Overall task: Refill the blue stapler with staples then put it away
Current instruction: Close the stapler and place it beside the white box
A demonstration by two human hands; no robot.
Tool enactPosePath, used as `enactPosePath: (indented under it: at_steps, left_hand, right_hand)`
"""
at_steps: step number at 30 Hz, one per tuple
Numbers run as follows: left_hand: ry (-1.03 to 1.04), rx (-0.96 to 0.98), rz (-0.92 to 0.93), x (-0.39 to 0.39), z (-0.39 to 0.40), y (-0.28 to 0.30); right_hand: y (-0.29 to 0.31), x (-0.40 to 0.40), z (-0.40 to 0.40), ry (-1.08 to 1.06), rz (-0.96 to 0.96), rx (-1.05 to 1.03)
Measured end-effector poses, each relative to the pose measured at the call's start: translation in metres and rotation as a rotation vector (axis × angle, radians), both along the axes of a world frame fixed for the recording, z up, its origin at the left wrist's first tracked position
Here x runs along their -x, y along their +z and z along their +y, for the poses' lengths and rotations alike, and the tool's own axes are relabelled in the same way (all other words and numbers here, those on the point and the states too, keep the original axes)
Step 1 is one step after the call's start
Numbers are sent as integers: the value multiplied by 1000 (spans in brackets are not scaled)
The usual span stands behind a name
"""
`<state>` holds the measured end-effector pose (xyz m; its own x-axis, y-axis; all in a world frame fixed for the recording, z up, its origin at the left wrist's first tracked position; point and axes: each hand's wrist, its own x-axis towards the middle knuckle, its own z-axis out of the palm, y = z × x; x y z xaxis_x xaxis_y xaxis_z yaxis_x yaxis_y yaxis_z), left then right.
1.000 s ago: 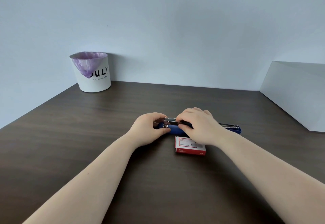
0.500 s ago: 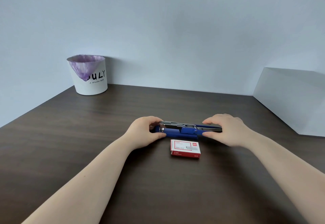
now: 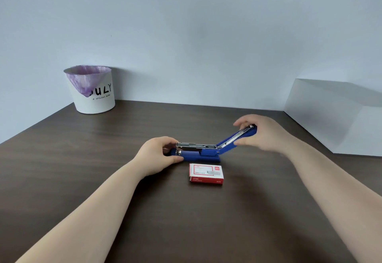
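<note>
The blue stapler (image 3: 203, 155) lies on the dark wooden desk (image 3: 82, 159) with its top cover (image 3: 237, 138) swung open, raised up to the right. Its metal staple channel (image 3: 195, 146) is exposed and level. My left hand (image 3: 160, 155) grips the front end of the stapler's base. My right hand (image 3: 262, 134) pinches the free end of the raised cover. A small red and white staple box (image 3: 206, 173) lies shut on the desk just in front of the stapler.
A white bin (image 3: 92, 89) with a purple liner stands at the desk's back left corner against the wall. A white box (image 3: 334, 116) sits at the right edge of the desk.
My right hand slid from the stapler's middle to the cover's far end and has lifted it, so the cover now angles upward. The left hand kept its hold on the base.
</note>
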<state>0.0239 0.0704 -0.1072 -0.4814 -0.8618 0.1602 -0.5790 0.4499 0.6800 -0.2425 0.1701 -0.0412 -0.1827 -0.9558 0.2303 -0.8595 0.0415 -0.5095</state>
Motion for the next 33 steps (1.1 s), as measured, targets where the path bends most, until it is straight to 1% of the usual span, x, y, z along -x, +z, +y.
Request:
enactPosePath:
  at_steps: [2,4,7,10,14,17,22,28,31,33]
  left_hand:
    - [2,-1,6,0,2,1]
    - [3,0,11,0,3,1]
    - [4,1,23,0,4,2]
    - [8,-4,29,0,5,3]
    - [13,-16,43,0,5,4]
    - [-2,-6,35,0,4,3]
    - [1,-7,31,0,2,3]
    - [3,-19,36,0,2,3]
    - [11,-25,32,1,2,3]
    - [20,-33,39,1,2,2]
  right_hand:
    - [5,-14,-2,17,-161,123]
    - [6,-29,-7,44,-279,185]
    - [2,-51,-15,98,-296,200]
    - [-4,-69,-23,137,-194,178]
    - [-16,-85,-32,210,76,62]
    - [-23,-88,-36,221,196,14]
    - [-23,-80,-31,199,205,21]
    - [-32,-69,-26,172,240,-34]
    - [-35,-68,-27,166,257,-5]
    - [-41,-64,-27,141,235,33]
